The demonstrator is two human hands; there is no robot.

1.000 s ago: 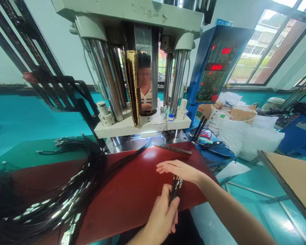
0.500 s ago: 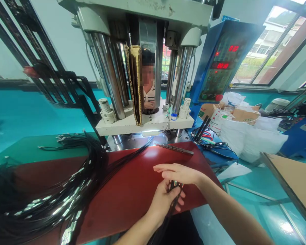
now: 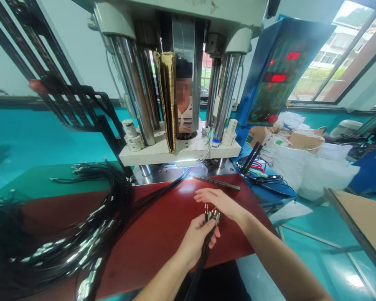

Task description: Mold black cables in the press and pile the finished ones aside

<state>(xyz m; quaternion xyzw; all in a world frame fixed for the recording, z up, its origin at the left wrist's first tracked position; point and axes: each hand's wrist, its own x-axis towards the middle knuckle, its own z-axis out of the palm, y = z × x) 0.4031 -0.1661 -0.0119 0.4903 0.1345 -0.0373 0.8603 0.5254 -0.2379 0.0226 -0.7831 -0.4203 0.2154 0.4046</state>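
- Your left hand (image 3: 194, 244) is clenched around a small bunch of black wires (image 3: 201, 261), which run down out of your fist towards the bottom of the view.
- The wires' metal terminals (image 3: 211, 215) stick up in a tight cluster just above your left thumb and fingers, not buried in your grip.
- Your right hand (image 3: 221, 202) is held flat and relaxed, grasping nothing, with its fingers (image 3: 207, 194) extended over the terminals. The terminal tips sit just under that palm; you can't tell if they touch it.
- Both hands are above a red mat (image 3: 163, 228), and your left fist is near its front edge.
- A large hank of black wires (image 3: 113, 213) with metal-tipped ends lies across the mat's left side, well apart from your hands.
- A steel bar (image 3: 214, 182) lies along the mat's far edge, below the white plate (image 3: 178, 152) of a press with steel columns (image 3: 131, 83).
- To the right stands a blue control panel (image 3: 275, 73) with red digital readouts.
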